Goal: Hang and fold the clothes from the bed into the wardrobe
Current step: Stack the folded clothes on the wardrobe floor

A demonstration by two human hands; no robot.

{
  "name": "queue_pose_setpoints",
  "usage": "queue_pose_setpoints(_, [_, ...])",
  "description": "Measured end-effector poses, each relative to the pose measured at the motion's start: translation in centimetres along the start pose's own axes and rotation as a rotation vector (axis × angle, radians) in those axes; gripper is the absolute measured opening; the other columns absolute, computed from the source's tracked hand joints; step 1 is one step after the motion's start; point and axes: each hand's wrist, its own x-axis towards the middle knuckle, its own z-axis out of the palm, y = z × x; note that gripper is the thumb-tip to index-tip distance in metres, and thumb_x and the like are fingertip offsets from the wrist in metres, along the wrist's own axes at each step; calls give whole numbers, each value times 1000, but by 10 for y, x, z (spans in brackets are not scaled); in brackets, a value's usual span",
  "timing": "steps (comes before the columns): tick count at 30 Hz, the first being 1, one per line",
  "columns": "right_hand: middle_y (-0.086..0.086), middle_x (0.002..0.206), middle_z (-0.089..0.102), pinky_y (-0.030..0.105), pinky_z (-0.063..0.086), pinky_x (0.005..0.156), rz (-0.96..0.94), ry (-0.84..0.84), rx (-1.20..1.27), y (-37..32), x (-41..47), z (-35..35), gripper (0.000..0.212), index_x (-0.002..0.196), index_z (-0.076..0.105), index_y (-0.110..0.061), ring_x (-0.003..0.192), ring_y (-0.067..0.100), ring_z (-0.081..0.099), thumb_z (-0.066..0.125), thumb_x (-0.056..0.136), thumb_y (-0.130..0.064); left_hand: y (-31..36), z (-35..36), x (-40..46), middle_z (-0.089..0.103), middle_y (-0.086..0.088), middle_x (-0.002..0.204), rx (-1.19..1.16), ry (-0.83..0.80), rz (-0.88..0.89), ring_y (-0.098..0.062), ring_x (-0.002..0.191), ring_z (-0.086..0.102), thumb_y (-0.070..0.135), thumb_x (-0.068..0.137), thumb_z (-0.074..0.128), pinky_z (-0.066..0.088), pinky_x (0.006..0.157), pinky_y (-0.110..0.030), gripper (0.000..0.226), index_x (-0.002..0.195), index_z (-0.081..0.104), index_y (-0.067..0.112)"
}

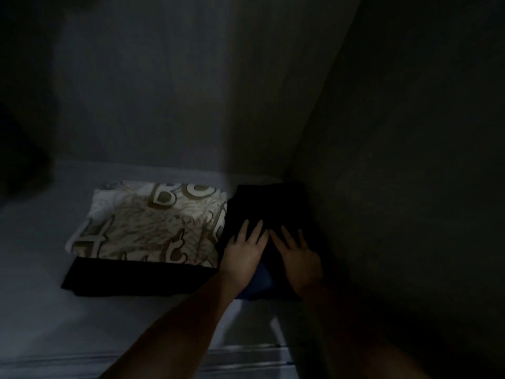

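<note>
Head view: dim wardrobe shelf (41,269) in front of you. Your left hand (244,255) lies flat on folded black garment (262,206), fingers straight and spread, holding nothing. Your right hand (299,258) lies flat beside it on same garment, fingers straight and spread too. Black garment sits in right back corner, against dark side wall (410,160). Blue cloth (262,280) peeks out under it, between your wrists. Just left: folded cloth with big letters (147,225) on top of another black folded garment (131,280).

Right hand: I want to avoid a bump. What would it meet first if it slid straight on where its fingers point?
Only more of the black folded garment under the right hand, then probably the wardrobe's back wall.
</note>
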Motion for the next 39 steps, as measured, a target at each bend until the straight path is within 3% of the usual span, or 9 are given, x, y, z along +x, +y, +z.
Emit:
queue_pose_setpoints(5, [-2, 161, -14, 50, 14, 118, 20, -127, 2, -10, -17, 57, 57, 150, -8, -40, 146, 37, -11, 24, 104, -28, 3, 58, -37, -37, -3, 144, 37, -65, 38, -36, 145, -13, 6, 99, 26, 19, 114, -47, 65, 152, -10, 18])
queue_pose_setpoints(14, [1, 160, -17, 48, 5, 119, 24, -141, 51, -9, -45, 50, 59, 152, -7, -35, 146, 34, -15, 23, 104, -18, 22, 36, -57, -5, -9, 159, -11, -63, 35, -36, 146, 7, 4, 85, 4, 37, 108, -44, 69, 153, 9, 17])
queue_pose_setpoints(16, [3, 160, -16, 50, 3, 119, 39, -168, 99, -8, -56, 59, 59, 153, -4, -33, 146, 32, -15, 25, 104, -18, 30, 44, -69, -15, -9, 155, -9, -79, 52, -37, 144, -2, 7, 78, -8, 33, 110, -47, 76, 153, 4, 18])
queue_pose_setpoints(18, [4, 158, -22, 55, -2, 118, 34, -207, 93, -7, -58, 67, 58, 152, -9, -34, 143, 31, -25, 24, 105, -24, 33, 54, -72, -35, -7, 149, 28, -239, 43, -36, 136, -29, 10, 94, 2, 13, 116, -51, 59, 148, -19, 18])
queue_pose_setpoints(22, [-1, 137, -52, 63, -11, 111, 24, -277, 39, -7, -51, 72, 73, 137, -38, -38, 100, 20, -67, 27, 103, -31, 38, 56, -64, -39, -7, 148, 70, -345, -1, -39, 138, -30, 10, 97, 33, 0, 114, -57, 76, 147, -23, 19])
queue_pose_setpoints(26, [2, 154, -31, 64, 0, 113, 25, -423, -36, -10, -49, 44, 84, 152, -11, -29, 141, 41, -24, 51, 95, -27, 29, 23, -58, -26, -9, 156, 77, -479, 52, -35, 143, -19, 14, 93, 48, 7, 115, -54, 84, 151, -11, 22])
queue_pose_setpoints(29, [11, 160, 5, 54, 19, 115, 25, -366, -36, -14, -47, -18, 74, 154, 5, -22, 146, 37, 8, 49, 95, -23, 18, -45, -52, 8, -15, 159, 31, -382, 82, -32, 145, 12, 17, 92, 47, 26, 110, -48, 75, 153, 3, 21])
queue_pose_setpoints(33, [12, 128, 56, 34, 46, 84, 13, -106, 91, -25, -54, -131, 36, 132, 47, -14, 113, 30, 57, 42, 98, -23, 27, -161, -52, 45, -12, 137, 24, -184, -41, -29, 122, 43, 15, 90, 46, 40, 91, -39, 60, 147, 27, 17])
queue_pose_setpoints(39, [12, 100, 67, 31, 38, 67, 37, 54, 181, -32, -97, -294, 29, 102, 60, -15, 93, 31, 64, 44, 94, -37, 48, -336, -70, 60, -7, 116, -5, 11, -176, -27, 103, 61, 21, 91, 44, 42, 74, -32, 28, 119, 48, 17])
